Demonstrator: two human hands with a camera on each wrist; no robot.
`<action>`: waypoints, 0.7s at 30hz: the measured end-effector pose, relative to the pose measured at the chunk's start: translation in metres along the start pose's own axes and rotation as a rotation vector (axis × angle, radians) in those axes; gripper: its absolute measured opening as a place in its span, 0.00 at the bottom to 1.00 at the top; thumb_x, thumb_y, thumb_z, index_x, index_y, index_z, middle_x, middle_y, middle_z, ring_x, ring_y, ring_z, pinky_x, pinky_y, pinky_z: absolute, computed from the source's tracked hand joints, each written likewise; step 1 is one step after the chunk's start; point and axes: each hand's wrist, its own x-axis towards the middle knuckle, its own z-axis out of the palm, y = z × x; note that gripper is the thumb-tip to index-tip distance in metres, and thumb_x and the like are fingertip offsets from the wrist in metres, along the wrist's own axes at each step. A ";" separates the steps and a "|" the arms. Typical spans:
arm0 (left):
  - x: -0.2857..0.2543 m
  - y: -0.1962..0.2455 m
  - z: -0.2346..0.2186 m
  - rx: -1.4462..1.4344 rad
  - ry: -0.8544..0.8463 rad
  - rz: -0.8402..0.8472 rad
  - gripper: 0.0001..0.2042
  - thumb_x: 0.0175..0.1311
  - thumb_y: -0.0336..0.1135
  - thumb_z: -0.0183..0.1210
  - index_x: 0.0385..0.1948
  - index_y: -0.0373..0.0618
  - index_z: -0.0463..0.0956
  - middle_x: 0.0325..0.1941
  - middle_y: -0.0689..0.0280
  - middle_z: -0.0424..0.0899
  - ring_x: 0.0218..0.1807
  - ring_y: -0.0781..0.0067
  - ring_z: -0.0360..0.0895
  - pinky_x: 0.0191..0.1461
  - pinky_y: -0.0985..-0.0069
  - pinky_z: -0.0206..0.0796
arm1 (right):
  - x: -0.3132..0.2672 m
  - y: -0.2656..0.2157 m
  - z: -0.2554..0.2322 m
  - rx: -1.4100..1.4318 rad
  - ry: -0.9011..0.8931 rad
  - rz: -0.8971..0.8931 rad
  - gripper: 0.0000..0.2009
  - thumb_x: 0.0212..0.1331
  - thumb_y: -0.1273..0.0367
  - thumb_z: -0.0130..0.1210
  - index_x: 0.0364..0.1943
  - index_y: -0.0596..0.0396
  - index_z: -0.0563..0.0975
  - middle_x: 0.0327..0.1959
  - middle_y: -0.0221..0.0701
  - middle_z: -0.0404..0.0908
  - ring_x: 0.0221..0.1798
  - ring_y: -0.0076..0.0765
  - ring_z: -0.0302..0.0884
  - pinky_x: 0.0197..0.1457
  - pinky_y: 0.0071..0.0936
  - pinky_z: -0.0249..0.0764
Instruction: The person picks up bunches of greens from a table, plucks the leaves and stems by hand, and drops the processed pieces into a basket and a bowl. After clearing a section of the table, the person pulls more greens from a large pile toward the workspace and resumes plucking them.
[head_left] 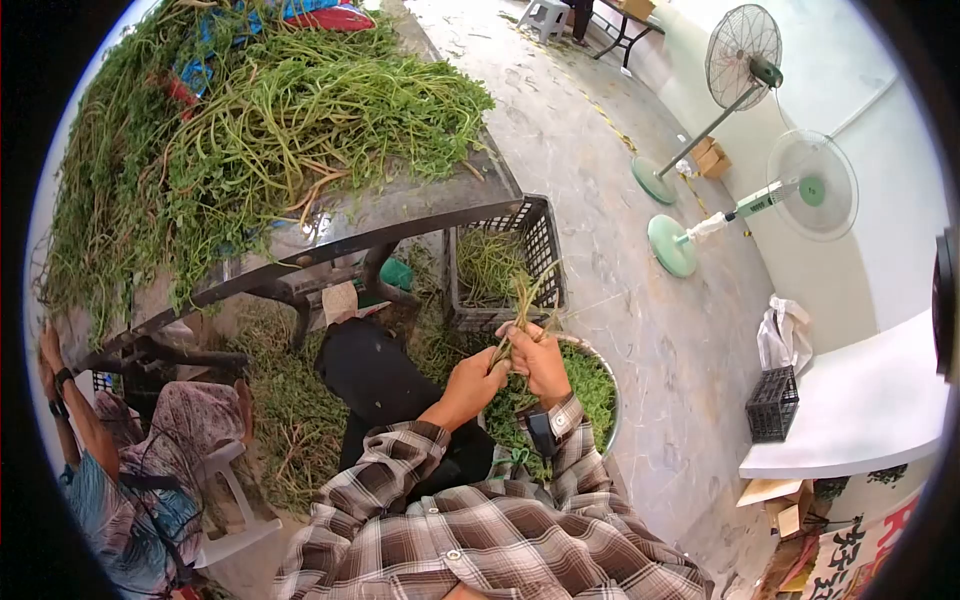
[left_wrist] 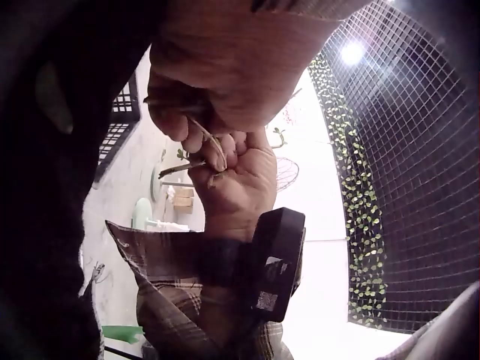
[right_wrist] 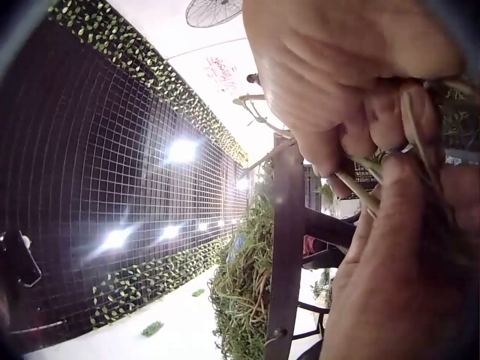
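In the head view, my left hand (head_left: 474, 388) and right hand (head_left: 542, 364) are close together in front of my chest, gripping a small bunch of plant stems (head_left: 524, 296). The stems stick up above the fingers. Seen from the left wrist, the left hand (left_wrist: 225, 67) curls its fingers beside the right hand (left_wrist: 244, 184), and a thin stem (left_wrist: 213, 141) bends between them. From the right wrist, the right hand (right_wrist: 345, 82) folds over the stems (right_wrist: 358, 192), while the left hand (right_wrist: 386, 255) pinches them from below. Below the hands is a round basin (head_left: 617, 400) of green leaves (head_left: 588, 385).
A table (head_left: 400, 212) heaped with leafy stems (head_left: 300, 120) stands ahead on the left. A black crate (head_left: 548, 235) holding stems (head_left: 488, 262) sits by its corner. Plant litter (head_left: 300, 400) covers the floor at left, near another person (head_left: 130, 470). Fans (head_left: 672, 245) stand at right.
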 end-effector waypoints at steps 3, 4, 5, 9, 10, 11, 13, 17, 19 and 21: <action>0.003 0.008 0.001 -0.217 0.051 -0.068 0.12 0.66 0.39 0.45 0.29 0.40 0.69 0.18 0.67 0.70 0.20 0.75 0.67 0.26 0.73 0.58 | -0.005 -0.005 0.010 -0.128 0.035 0.004 0.10 0.60 0.66 0.51 0.35 0.59 0.76 0.12 0.14 0.57 0.11 0.10 0.46 0.14 0.14 0.44; 0.004 0.005 0.001 -0.218 0.052 -0.070 0.12 0.66 0.39 0.45 0.29 0.40 0.69 0.18 0.67 0.70 0.20 0.75 0.67 0.26 0.73 0.58 | -0.005 -0.006 0.012 -0.129 0.036 0.011 0.09 0.60 0.65 0.51 0.31 0.57 0.74 0.12 0.15 0.58 0.12 0.10 0.47 0.14 0.14 0.44; 0.006 0.000 0.002 -0.246 0.106 -0.016 0.13 0.67 0.39 0.44 0.27 0.40 0.68 0.17 0.69 0.68 0.20 0.78 0.64 0.25 0.75 0.57 | -0.006 -0.005 0.012 -0.130 0.035 0.013 0.09 0.60 0.65 0.51 0.31 0.57 0.74 0.12 0.15 0.58 0.12 0.10 0.47 0.14 0.14 0.44; 0.008 0.002 -0.004 -0.438 0.139 -0.012 0.14 0.68 0.43 0.43 0.27 0.44 0.67 0.15 0.74 0.62 0.15 0.85 0.55 0.19 0.83 0.49 | -0.004 0.002 0.011 0.026 0.051 -0.004 0.09 0.60 0.65 0.51 0.25 0.51 0.69 0.12 0.15 0.57 0.12 0.11 0.48 0.13 0.14 0.45; 0.007 0.005 -0.006 -0.438 0.141 -0.013 0.14 0.68 0.43 0.43 0.27 0.44 0.67 0.15 0.74 0.62 0.15 0.85 0.55 0.19 0.83 0.49 | -0.004 0.003 0.012 0.092 0.074 -0.022 0.10 0.60 0.65 0.51 0.23 0.50 0.67 0.12 0.15 0.57 0.11 0.11 0.49 0.13 0.14 0.45; 0.006 0.008 -0.008 -0.521 0.125 -0.052 0.14 0.68 0.43 0.43 0.27 0.45 0.67 0.15 0.74 0.61 0.14 0.86 0.53 0.17 0.84 0.47 | -0.003 0.004 0.011 0.092 0.074 -0.020 0.10 0.60 0.65 0.51 0.23 0.50 0.67 0.12 0.15 0.57 0.11 0.11 0.49 0.13 0.14 0.45; 0.005 0.011 -0.009 -0.605 0.106 -0.091 0.14 0.68 0.43 0.42 0.26 0.46 0.67 0.14 0.75 0.60 0.13 0.87 0.50 0.16 0.85 0.44 | -0.003 0.004 0.010 0.252 0.094 -0.015 0.10 0.60 0.66 0.50 0.22 0.48 0.66 0.11 0.15 0.55 0.11 0.12 0.49 0.12 0.14 0.46; 0.008 0.006 -0.008 -0.753 0.013 -0.169 0.13 0.67 0.43 0.44 0.25 0.47 0.65 0.13 0.77 0.58 0.12 0.88 0.48 0.14 0.85 0.42 | 0.001 0.009 0.005 0.247 0.072 0.042 0.06 0.61 0.67 0.48 0.29 0.53 0.71 0.11 0.15 0.54 0.10 0.12 0.48 0.11 0.14 0.46; 0.008 0.007 -0.008 -0.773 -0.034 -0.191 0.13 0.67 0.42 0.45 0.25 0.47 0.65 0.12 0.77 0.57 0.12 0.88 0.48 0.14 0.85 0.42 | -0.001 0.006 0.009 0.287 0.020 0.091 0.10 0.62 0.67 0.45 0.40 0.59 0.73 0.11 0.15 0.53 0.10 0.12 0.47 0.11 0.13 0.46; 0.008 0.008 -0.007 -0.759 -0.075 -0.227 0.13 0.67 0.43 0.45 0.24 0.48 0.65 0.12 0.78 0.56 0.12 0.89 0.48 0.14 0.85 0.41 | 0.001 0.005 0.009 0.273 0.008 0.087 0.15 0.62 0.66 0.45 0.49 0.61 0.71 0.11 0.15 0.54 0.10 0.11 0.47 0.12 0.13 0.46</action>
